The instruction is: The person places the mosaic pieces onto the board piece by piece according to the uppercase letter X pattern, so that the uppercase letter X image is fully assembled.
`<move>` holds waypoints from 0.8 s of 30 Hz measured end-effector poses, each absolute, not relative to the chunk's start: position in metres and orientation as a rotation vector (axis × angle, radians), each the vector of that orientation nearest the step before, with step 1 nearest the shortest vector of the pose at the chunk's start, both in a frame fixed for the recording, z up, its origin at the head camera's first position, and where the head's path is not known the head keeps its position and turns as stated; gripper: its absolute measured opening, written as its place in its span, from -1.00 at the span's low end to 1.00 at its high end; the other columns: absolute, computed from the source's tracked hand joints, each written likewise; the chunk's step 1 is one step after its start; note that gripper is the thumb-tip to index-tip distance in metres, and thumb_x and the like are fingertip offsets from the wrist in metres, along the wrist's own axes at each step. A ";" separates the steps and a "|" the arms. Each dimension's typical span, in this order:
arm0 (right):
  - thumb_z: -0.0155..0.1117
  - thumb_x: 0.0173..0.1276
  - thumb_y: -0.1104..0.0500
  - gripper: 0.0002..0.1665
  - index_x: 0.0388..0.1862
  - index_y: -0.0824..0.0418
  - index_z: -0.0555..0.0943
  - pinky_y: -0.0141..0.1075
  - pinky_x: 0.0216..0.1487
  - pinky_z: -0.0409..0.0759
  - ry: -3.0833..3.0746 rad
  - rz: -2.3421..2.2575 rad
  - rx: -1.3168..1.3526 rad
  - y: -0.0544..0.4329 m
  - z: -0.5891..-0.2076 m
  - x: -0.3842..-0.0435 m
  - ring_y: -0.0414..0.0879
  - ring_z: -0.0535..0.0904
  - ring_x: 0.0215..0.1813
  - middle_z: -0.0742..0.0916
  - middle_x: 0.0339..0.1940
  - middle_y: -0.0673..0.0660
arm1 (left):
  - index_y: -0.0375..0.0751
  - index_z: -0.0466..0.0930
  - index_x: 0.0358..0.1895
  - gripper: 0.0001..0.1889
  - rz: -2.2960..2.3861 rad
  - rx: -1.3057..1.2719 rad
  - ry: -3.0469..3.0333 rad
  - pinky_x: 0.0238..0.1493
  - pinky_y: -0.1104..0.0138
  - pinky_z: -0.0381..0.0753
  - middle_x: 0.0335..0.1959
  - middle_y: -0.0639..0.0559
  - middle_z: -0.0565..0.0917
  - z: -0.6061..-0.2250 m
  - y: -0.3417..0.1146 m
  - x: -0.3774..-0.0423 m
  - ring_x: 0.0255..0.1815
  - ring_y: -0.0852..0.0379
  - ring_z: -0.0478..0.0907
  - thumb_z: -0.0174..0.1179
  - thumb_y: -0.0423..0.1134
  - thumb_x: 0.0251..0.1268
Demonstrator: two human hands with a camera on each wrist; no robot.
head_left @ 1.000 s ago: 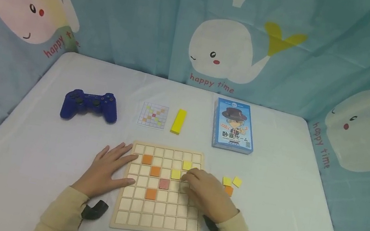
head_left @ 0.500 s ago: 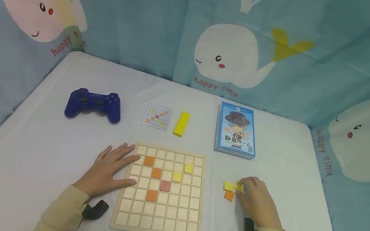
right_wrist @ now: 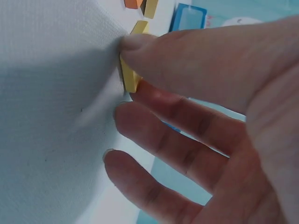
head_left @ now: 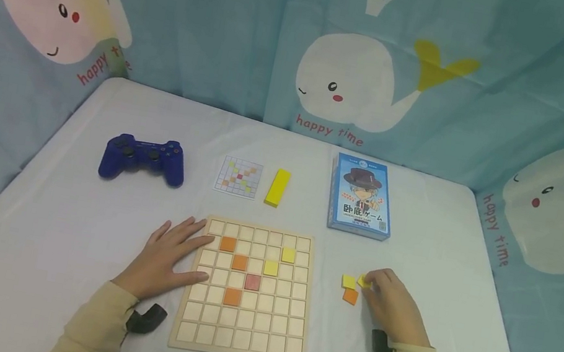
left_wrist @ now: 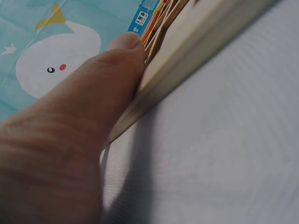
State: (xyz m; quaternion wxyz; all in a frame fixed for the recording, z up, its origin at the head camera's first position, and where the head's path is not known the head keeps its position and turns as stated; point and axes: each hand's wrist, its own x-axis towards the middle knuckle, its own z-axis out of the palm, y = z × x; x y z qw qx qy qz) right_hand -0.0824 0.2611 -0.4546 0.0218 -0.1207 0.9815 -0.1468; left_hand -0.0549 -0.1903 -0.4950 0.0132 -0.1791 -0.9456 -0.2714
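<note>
My left hand [head_left: 165,262] lies with spread fingers over the left edge of a wooden grid board [head_left: 241,340]; in the left wrist view its thumb [left_wrist: 124,44] rests at the board's rim. To the right of the board, my right hand [head_left: 395,306] pinches a small yellow tile [right_wrist: 129,74] between thumb and forefinger, its other fingers loosely bent. Beside it lie another yellow tile [head_left: 349,282] and an orange tile [head_left: 350,296]. Set in the board are several orange tiles [head_left: 239,262], two yellow tiles [head_left: 271,268] and a red tile [head_left: 252,282].
Behind the board lie a printed grid card [head_left: 238,177] with coloured squares and a yellow bar [head_left: 277,188]. A blue game controller [head_left: 143,160] sits at the back left, a blue game box [head_left: 362,196] at the back right. A whale-print curtain [head_left: 216,32] surrounds the table.
My right hand has moved from over the board's right side to the loose tiles on the right and taken hold of a yellow one. The left hand has stayed on the board's edge.
</note>
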 end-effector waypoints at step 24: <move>0.50 0.08 0.24 -0.69 -0.24 0.07 0.57 -0.45 -0.13 0.63 2.905 -0.644 -1.276 0.162 -0.443 -0.051 -0.28 0.60 -0.16 0.65 -0.20 -0.11 | 0.13 0.36 0.37 -0.22 -0.838 -0.550 -2.960 0.48 -0.11 -0.18 0.49 -0.01 0.20 -0.497 -0.191 -0.055 0.53 -0.10 0.02 0.24 0.33 0.06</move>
